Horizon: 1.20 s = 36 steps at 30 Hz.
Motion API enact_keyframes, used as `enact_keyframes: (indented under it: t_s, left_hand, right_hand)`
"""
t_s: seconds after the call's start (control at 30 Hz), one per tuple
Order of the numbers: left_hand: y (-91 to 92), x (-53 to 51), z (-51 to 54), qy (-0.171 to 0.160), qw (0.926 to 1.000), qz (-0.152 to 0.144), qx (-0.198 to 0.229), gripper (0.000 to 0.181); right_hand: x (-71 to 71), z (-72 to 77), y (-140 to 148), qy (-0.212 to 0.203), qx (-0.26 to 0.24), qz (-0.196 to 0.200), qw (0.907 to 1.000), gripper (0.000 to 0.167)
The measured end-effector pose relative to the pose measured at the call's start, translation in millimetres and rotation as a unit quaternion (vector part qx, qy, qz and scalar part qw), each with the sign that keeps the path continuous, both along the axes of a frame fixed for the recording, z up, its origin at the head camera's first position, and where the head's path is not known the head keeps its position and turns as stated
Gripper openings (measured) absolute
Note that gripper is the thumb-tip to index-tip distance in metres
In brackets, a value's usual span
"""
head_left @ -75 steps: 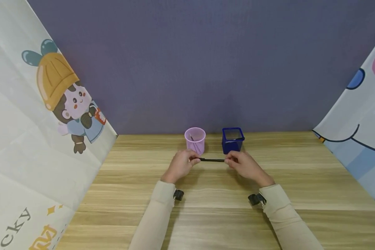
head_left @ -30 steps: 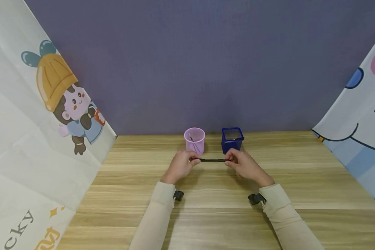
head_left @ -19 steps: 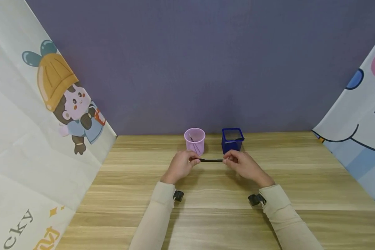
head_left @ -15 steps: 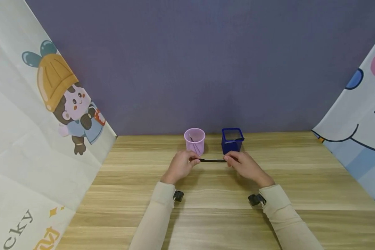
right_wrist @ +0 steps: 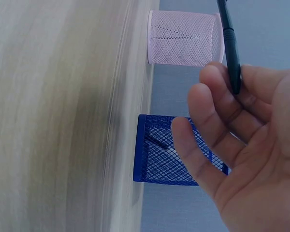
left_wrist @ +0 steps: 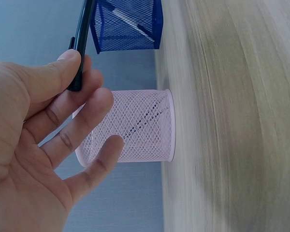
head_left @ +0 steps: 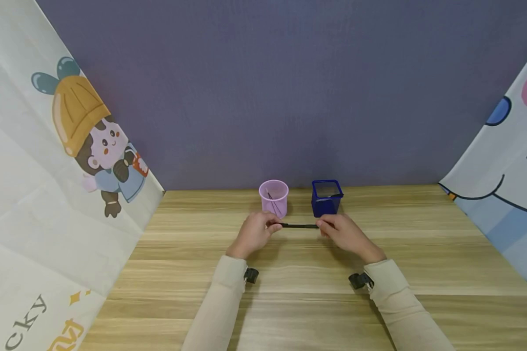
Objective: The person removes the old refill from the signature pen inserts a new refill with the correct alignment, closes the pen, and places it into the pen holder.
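Observation:
Held level above the table, a black pen [head_left: 299, 225] spans the space between my two hands. My left hand [head_left: 253, 235] pinches its clip end between thumb and index finger; in the left wrist view the other fingers are spread. At the opposite end, my right hand [head_left: 346, 237] pinches the pen by its tip with thumb and index finger. Just behind the left hand stands a pink mesh pen cup [head_left: 274, 197] with thin dark sticks or pens inside. Behind the right hand is a square blue mesh pen holder [head_left: 326, 204], holding at least one pen.
Both holders stand on the wood-grain table [head_left: 298, 302] near its back edge, before a grey-blue wall [head_left: 290, 97]. Cartoon-printed white sheets hang at the left [head_left: 35, 195] and right [head_left: 509, 161]. Each wrist wears a small black camera.
My right fingers have shifted on the pen, sliding inward about 0.6 s ago and then back right to its end. The left hand, pen and both holders stay nearly still.

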<state>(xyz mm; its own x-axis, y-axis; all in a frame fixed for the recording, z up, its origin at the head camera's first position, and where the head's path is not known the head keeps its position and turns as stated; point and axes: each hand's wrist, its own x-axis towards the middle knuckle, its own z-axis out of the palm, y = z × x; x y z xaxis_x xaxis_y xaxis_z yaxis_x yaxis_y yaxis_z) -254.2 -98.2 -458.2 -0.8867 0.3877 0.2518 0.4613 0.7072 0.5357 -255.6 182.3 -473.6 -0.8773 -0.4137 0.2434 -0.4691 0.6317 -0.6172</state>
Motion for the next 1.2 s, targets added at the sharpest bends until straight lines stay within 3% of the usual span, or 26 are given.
enact_keyframes:
  t_s: [0.43, 0.9, 1.2]
  left_hand:
    - [0.2, 2.2, 2.0, 0.001, 1.0, -0.003, 0.0, 0.011]
    - [-0.6, 2.0, 1.5, 0.014, 0.9999, -0.008, 0.001, 0.01]
    - [-0.8, 2.3, 1.9, 0.003, 1.0, -0.006, 0.002, 0.01]
  right_hand:
    - [1.5, 1.3, -0.6, 0.008, -0.001, 0.009, 0.9999, 0.026]
    - [2.0, 3.6, -1.2, -0.013, 0.004, 0.007, 0.9999, 0.016]
    - [2.9, 4.6, -1.6, -0.019, 0.002, 0.007, 0.9998, 0.012]
